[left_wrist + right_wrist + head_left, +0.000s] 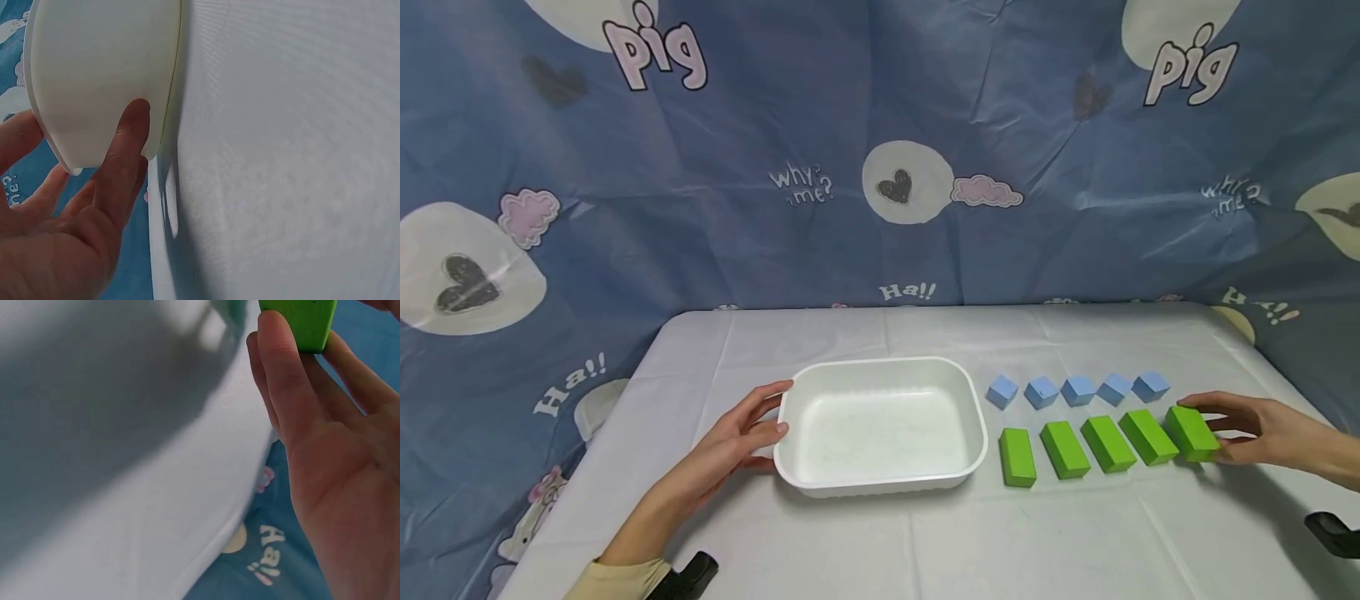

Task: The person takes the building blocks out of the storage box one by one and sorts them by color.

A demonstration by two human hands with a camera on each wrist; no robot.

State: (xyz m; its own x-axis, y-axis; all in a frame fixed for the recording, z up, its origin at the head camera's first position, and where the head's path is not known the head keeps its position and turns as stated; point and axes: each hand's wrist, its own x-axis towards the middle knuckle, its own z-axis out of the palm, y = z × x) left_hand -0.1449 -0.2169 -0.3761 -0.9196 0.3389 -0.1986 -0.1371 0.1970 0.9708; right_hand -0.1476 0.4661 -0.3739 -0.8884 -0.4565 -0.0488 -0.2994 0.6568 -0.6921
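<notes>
At the left end of a white plastic tray, my left hand holds the rim, its fingers spread along that side. The left wrist view shows one finger lying against the tray's outer wall and others up at the rim. My right hand grips the rightmost green block, thumb on the near side and fingers behind. In the right wrist view that block sits between the fingertips, its upper part cut off by the frame. Several more green blocks stand in a slanted row to its left.
Behind the green blocks runs a row of several small blue cubes. A white cloth covers the table, and a blue printed curtain hangs behind it. Black wrist mounts show at both lower sides.
</notes>
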